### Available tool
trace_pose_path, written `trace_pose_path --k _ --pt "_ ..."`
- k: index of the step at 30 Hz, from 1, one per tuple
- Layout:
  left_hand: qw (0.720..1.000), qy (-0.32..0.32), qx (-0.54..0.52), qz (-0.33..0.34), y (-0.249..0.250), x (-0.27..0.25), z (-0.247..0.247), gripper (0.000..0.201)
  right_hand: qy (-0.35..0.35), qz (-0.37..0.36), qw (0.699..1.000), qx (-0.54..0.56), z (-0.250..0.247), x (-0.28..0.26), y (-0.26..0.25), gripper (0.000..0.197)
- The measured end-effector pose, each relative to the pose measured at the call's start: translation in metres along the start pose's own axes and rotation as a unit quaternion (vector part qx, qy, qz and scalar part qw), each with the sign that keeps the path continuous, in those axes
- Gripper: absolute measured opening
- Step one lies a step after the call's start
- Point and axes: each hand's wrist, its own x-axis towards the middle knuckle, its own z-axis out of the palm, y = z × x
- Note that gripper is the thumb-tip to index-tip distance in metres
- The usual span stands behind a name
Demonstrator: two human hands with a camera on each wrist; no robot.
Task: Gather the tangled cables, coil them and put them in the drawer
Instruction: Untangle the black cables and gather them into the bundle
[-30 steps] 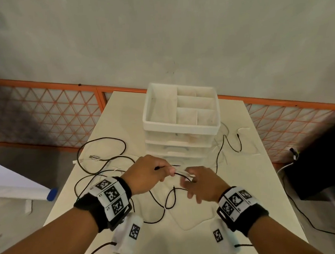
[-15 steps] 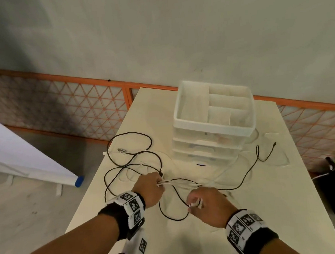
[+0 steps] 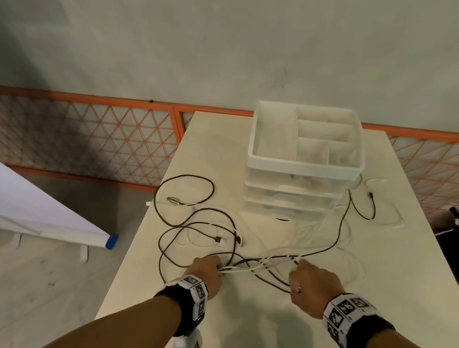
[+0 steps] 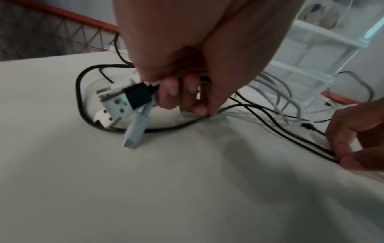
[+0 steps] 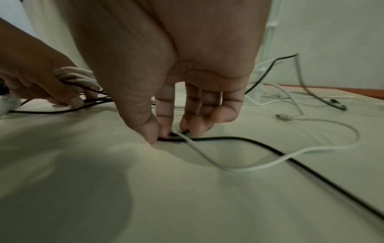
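Black and white cables (image 3: 196, 225) lie tangled across the table (image 3: 393, 284) in front of a white drawer unit (image 3: 300, 196). My left hand (image 3: 207, 267) grips a bundle of cable ends, and several USB plugs (image 4: 124, 100) stick out past its curled fingers (image 4: 174, 92). My right hand (image 3: 309, 279) pinches black and white strands (image 5: 180, 134) against the tabletop between thumb and fingertips (image 5: 164, 125). The cables (image 3: 259, 264) stretch between both hands. More loops run left, and others trail right toward the drawer unit.
The drawer unit carries an open divided tray (image 3: 304, 138) on top, and its drawers look closed. An orange mesh fence (image 3: 98, 134) runs behind the table. A white board with a blue cap (image 3: 110, 240) leans on the floor at left. The table's left edge (image 3: 130, 251) is near my left hand.
Both hands have dropped to the tabletop and moved apart, drawing the cables out between them. The head view has swung left, so the drawer unit now sits further right.
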Motion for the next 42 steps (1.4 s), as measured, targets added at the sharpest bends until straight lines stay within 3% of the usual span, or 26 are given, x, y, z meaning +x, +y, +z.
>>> trace_pose_path --k 4,7,12,17,19,21,23,26,29,31,33,35,37,42 --pt "0.994 -0.04 -0.033 0.095 0.043 -0.001 -0.014 0.028 0.009 0.052 0.999 -0.01 -0.008 -0.009 0.016 0.023" --pt "0.985 -0.06 -0.083 0.138 0.073 -0.001 -0.033 0.026 0.052 0.044 0.996 0.064 -0.016 -0.01 0.017 0.027" --pt "0.968 -0.049 -0.164 0.181 0.104 -0.018 -0.078 0.023 0.075 -0.009 0.98 0.184 -0.025 -0.001 -0.001 0.045" --pt "0.943 -0.01 -0.224 0.246 0.125 -0.041 -0.132 0.024 0.172 -0.018 0.943 0.285 -0.033 0.007 -0.02 0.076" --pt "0.945 0.001 -0.205 0.253 0.124 -0.042 -0.139 0.024 0.243 -0.003 0.905 0.35 -0.045 0.013 -0.025 0.066" --pt "0.951 -0.016 -0.192 0.243 0.119 -0.041 -0.134 0.025 0.29 -0.023 0.876 0.384 -0.059 0.017 -0.031 0.036" --pt "0.953 -0.016 -0.209 0.219 0.113 -0.04 -0.128 0.027 0.25 -0.066 0.89 0.377 -0.071 0.018 -0.035 0.004" --pt "0.953 0.047 -0.236 0.184 0.103 -0.035 -0.13 0.026 0.097 -0.051 0.952 0.287 -0.068 0.018 -0.029 0.026" --pt "0.946 0.081 -0.271 0.159 0.091 -0.028 -0.139 0.027 0.084 -0.033 0.957 0.276 -0.065 0.017 -0.013 0.027" --pt "0.94 0.085 -0.295 0.151 0.084 -0.024 -0.138 0.025 0.137 -0.093 0.917 0.362 -0.083 0.007 -0.01 0.025" --pt "0.926 0.076 -0.334 0.158 0.083 -0.021 -0.13 0.025 0.212 -0.161 0.849 0.456 -0.118 -0.008 -0.016 0.024" --pt "0.901 0.03 -0.397 0.169 0.088 -0.019 -0.116 0.026 0.259 -0.182 0.792 0.522 -0.155 -0.02 -0.024 0.028" --pt "0.884 -0.02 -0.431 0.179 0.092 -0.016 -0.102 0.025 0.295 -0.175 0.761 0.551 -0.185 -0.027 -0.027 0.03" --pt "0.923 0.001 -0.353 0.152 0.079 0.003 -0.085 0.021 0.389 -0.125 0.633 0.657 -0.21 -0.031 0.004 0.031"
